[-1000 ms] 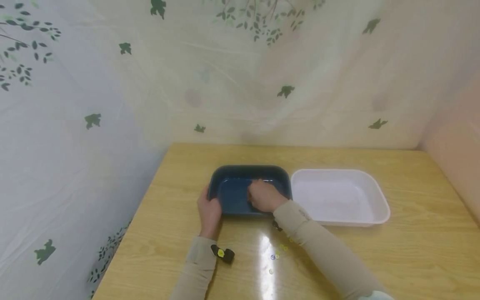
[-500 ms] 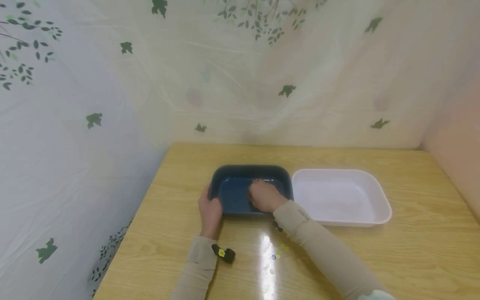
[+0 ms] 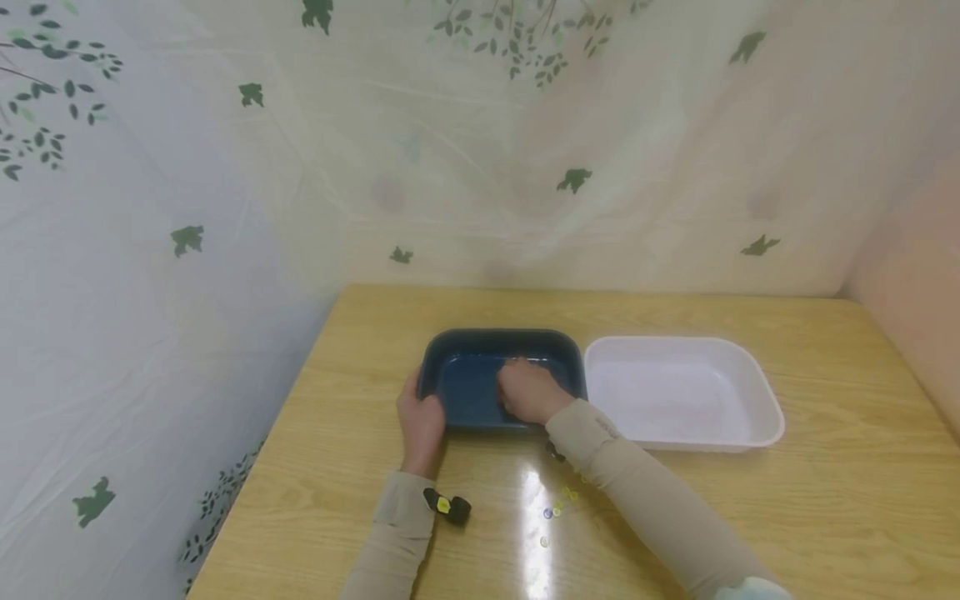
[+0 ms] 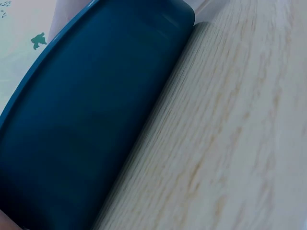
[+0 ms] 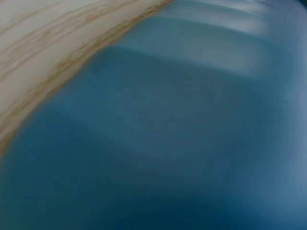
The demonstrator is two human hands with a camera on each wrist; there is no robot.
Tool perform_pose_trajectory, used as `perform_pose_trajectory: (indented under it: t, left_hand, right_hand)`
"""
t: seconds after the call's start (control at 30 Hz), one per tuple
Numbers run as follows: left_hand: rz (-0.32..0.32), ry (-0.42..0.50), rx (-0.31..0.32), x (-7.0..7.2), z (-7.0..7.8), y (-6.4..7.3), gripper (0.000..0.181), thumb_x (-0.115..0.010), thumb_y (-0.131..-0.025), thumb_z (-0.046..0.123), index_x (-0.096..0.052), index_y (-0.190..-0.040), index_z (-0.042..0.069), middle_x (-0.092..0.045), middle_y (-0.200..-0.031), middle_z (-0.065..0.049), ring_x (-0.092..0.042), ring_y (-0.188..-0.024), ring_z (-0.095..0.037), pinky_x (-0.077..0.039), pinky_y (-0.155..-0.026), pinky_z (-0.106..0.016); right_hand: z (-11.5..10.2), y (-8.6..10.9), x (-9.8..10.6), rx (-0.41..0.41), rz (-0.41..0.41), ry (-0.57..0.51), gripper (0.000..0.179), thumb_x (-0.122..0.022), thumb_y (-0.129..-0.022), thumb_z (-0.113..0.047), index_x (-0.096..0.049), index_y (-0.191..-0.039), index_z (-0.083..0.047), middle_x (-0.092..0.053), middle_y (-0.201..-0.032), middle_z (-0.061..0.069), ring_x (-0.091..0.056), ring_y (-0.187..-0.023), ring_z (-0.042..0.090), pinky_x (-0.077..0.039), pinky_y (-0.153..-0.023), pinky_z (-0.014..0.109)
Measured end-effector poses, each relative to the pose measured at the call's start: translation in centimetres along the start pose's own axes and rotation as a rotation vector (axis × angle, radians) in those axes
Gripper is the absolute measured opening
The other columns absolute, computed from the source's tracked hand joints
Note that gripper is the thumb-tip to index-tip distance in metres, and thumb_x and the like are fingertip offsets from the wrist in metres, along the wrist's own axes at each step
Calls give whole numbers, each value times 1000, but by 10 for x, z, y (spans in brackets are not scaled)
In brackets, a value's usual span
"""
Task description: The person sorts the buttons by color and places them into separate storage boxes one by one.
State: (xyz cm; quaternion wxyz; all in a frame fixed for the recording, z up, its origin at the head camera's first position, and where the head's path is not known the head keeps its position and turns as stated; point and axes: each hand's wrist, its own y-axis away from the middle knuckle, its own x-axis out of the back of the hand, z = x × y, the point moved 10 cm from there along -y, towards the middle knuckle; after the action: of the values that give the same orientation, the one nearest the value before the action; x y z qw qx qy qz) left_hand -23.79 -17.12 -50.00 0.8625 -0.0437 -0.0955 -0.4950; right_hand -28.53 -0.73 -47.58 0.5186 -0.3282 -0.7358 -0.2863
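My left hand (image 3: 422,427) grips the left end of a dark blue rectangular tray (image 3: 467,390), thumb over the near left corner of its rim. Seen from the left wrist, the tray's smooth outer wall (image 4: 91,105) stands on the table. My right hand (image 3: 528,392) reaches down into the right half of the tray, its back and knuckles upward. The fingers look bent, but their tips and anything between them are hidden. The blurred blue wall (image 5: 168,115) of the tray fills most of the right wrist view.
A white tray (image 3: 678,392) stands close against the blue tray's right side. Several tiny yellowish and clear rings and a bluish one (image 3: 548,514) lie on the wooden table (image 3: 315,467) near my right forearm. A leaf-patterned cloth (image 3: 480,167) hangs behind the table.
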Motion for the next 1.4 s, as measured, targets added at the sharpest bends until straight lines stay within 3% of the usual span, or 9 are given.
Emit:
perform_pose_trajectory:
  t: [0.43, 0.87, 1.03, 1.3, 1.4]
  left_hand:
    - [3, 10, 1, 0, 0, 1, 59, -40, -80, -12, -54, -135, 1, -54, -138, -14, -44, -132, -27, -35, -112, -42]
    - [7, 21, -9, 2, 3, 1, 60, -40, -78, -13, -54, -135, -1, -54, -138, -17, -43, -133, -30, -34, -112, -44]
    - [5, 23, -12, 0, 4, 2, 60, -39, -78, -13, -54, -135, -1, -53, -138, -18, -43, -133, -31, -34, -111, -45]
    - [17, 12, -11, 0, 4, 2, 59, -39, -78, -13, -54, -134, -2, -53, -138, -19, -43, -133, -32, -34, -112, -45]
    - [14, 20, -6, 0, 4, 2, 60, -39, -78, -13, -53, -135, -2, -52, -138, -19, -42, -133, -32, -34, -112, -46]
  right_hand:
    - [3, -1, -3, -23, -22, 1, 12, -65, -85, -7, -68, -76, -13, -64, -85, 6, -62, -80, 27, -57, -61, 40]
    - [-2, 3, 3, -1, 22, -22, 17, -61, -83, -4, -66, -70, -13, -62, -80, 6, -61, -74, 26, -56, -57, 41]
    - [-1, 3, 5, -5, 18, -2, 14, -64, -83, -5, -69, -73, -13, -64, -83, 7, -63, -81, 29, -58, -64, 43]
    - [5, 9, 19, -53, -8, -27, 11, -64, -87, -10, -72, -86, -16, -59, -90, 3, -55, -87, 24, -54, -72, 39]
    - [5, 14, 30, -56, 24, -46, 11, -62, -89, -12, -72, -89, -16, -58, -91, 3, -55, -88, 23, -54, -73, 37]
